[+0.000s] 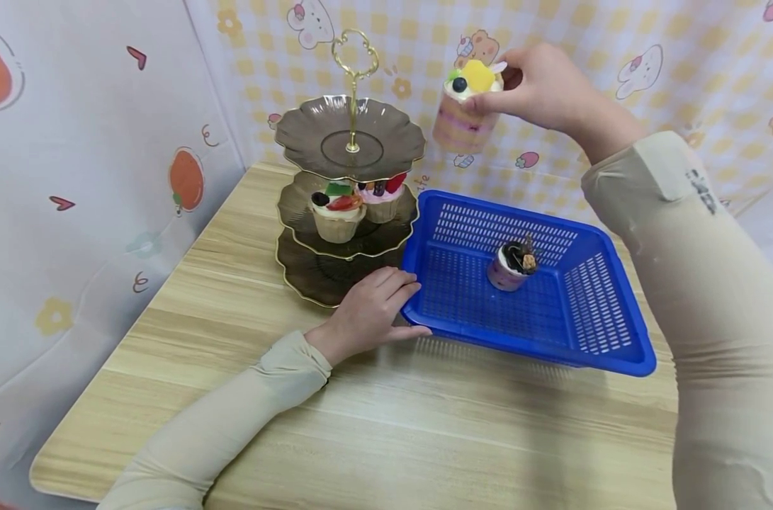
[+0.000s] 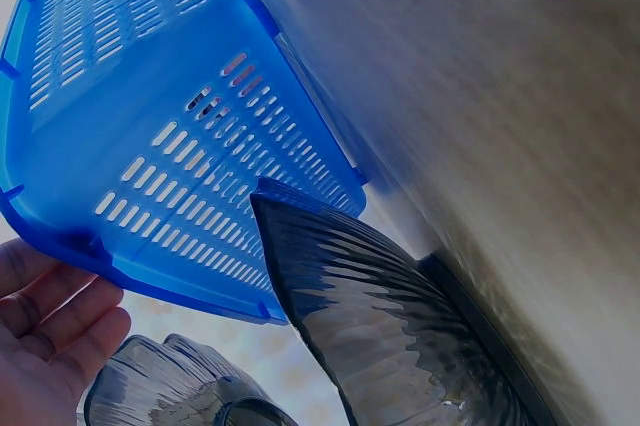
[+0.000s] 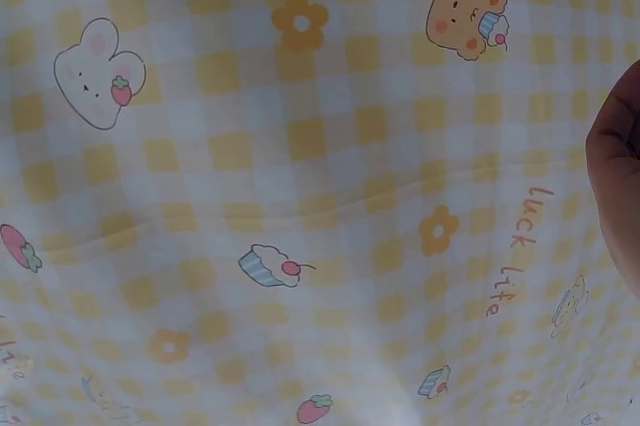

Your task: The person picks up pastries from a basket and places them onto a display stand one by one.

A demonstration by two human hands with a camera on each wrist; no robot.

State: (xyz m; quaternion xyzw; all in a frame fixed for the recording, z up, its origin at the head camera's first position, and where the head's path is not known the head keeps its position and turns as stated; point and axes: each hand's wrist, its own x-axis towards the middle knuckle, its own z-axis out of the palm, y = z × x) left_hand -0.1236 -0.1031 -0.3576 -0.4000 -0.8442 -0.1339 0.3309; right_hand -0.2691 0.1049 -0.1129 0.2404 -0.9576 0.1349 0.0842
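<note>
My right hand (image 1: pixel 545 92) pinches a small round layered cake (image 1: pixel 465 124), topped with cream, yellow fruit pieces and a blueberry. It is raised above the back of the blue plastic basket (image 1: pixel 520 347), to the right of the tiered stand's top plate (image 1: pixel 386 134). Only part of that hand (image 3: pixel 618 181) enters the right wrist view, at the right edge; the cake is out of that view. With fingers relaxed, my left hand (image 1: pixel 376 312) rests at the basket's near left corner. The left wrist view shows its fingers (image 2: pixel 85 326) against the outside of the rim.
Inside the basket stands a chocolate-topped cake (image 1: pixel 510 269). Two cupcakes, one with a kiwi-like green piece (image 1: pixel 338 216) and one with pink cream (image 1: pixel 382 202), sit on the stand's middle tier. Its bottom tier (image 1: pixel 309 273) lies close beside the basket. A patterned cloth (image 1: pixel 412 35) hangs behind the wooden table (image 1: pixel 386 432).
</note>
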